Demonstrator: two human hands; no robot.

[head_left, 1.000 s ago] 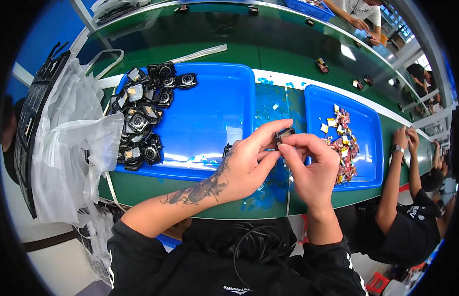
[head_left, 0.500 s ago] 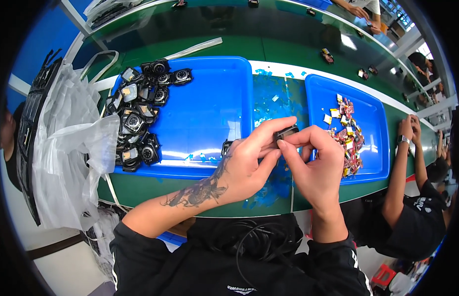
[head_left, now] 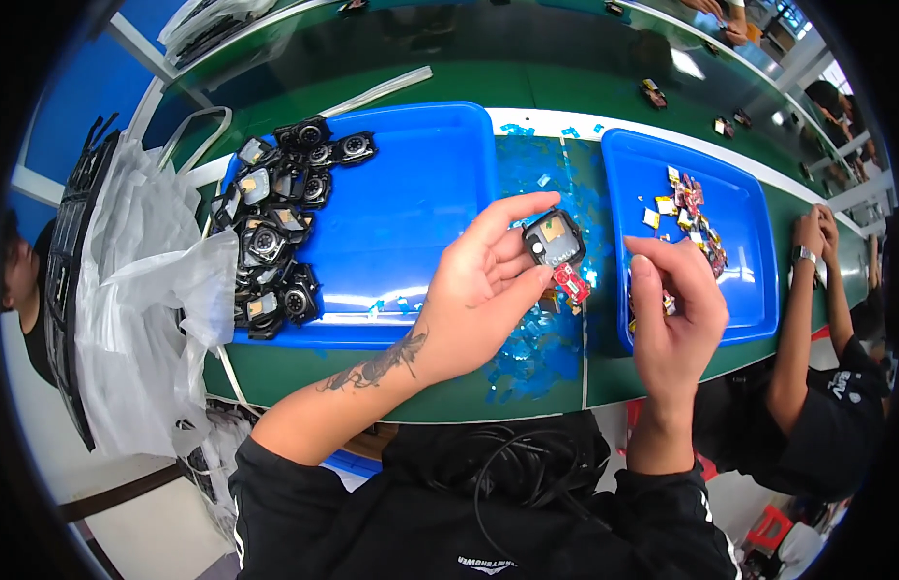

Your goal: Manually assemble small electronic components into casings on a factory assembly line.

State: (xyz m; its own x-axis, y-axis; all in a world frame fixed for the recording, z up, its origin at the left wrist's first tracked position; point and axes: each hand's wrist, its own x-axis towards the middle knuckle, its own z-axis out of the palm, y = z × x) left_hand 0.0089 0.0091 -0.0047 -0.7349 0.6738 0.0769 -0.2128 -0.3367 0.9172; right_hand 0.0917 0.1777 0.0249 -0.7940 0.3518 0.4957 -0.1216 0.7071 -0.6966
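Workbench: a long green table (head_left: pixel 391 82) ran across the view, with a white strip along its far side.
Plastic bag: a big clear, crumpled bag (head_left: pixel 145 290) hung off the table's left end, beside a dark rack (head_left: pixel 68 242).
Left tray: a wide blue tray (head_left: pixel 411 193) lay ahead of the left forearm; its right half was bare blue.
Right tray: a smaller blue tray (head_left: pixel 749 242) sat to the right, just beyond the right hand.
Co-worker: another person's forearms (head_left: pixel 807 290) rested on the table edge at far right, well apart from the wearer's hands.
Film scraps: blue peeled film bits (head_left: pixel 536 338) littered the green strip between the two trays.
Module pile: black round-lensed parts (head_left: pixel 275 222) were heaped in the left tray's left end.
Left hand: the left hand (head_left: pixel 478 290) was pinched on the small black module, thumb below and forefinger over its top.
Right hand: the right hand (head_left: pixel 671 309) was curled loosely, near the left one but not touching it; whether it held anything I cannot tell.
Small chips: mixed yellow, red and white pieces (head_left: pixel 691 208) lay scattered in the right tray.
Black module: the small black module (head_left: pixel 556 242) was held up over the gap between the trays, its pale square face upward.
Red tab: a small red piece (head_left: pixel 571 282) hung from the module's lower edge.
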